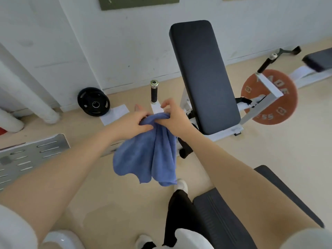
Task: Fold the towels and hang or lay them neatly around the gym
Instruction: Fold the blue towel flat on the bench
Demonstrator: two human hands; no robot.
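A blue towel (150, 150) is held up in the air in front of the weight machine, gathered at its top edge and hanging in loose, uneven folds above the floor (269, 159). It is not yet folded flat. The top of the bunch is gripped by the left hand (133, 123), whose fingers are curled into the cloth. The same gathered edge is pinched by the right hand (173, 117) with thumb and lower fingers, while its upper fingers are lifted clear — so both grips are clamped on the towel, close beside each other. Just beyond the hands a white post with a black handle (154, 93) stands upright.

Several things could go wrong from here. With the two grips so near together, the cloth is bunched rather than spread, and a crooked or lumpy fold would probably result unless the corners are found and drawn apart. The lower hem hangs low, so the floor may be brushed if the hands are dropped. Should the towel be draped over the post, it might slide off the narrow handle or hang lopsided, since the cloth looks soft and limp.

As for writing, raised letters can be made out on the orange plate (269, 97) at the right — "55" near its lower rim, and what may be "ADE" near its upper rim, partly hidden by the white frame. No lettering can be read on the black plates (93, 102) against the wall, and none is seen on the black pad (203, 78).
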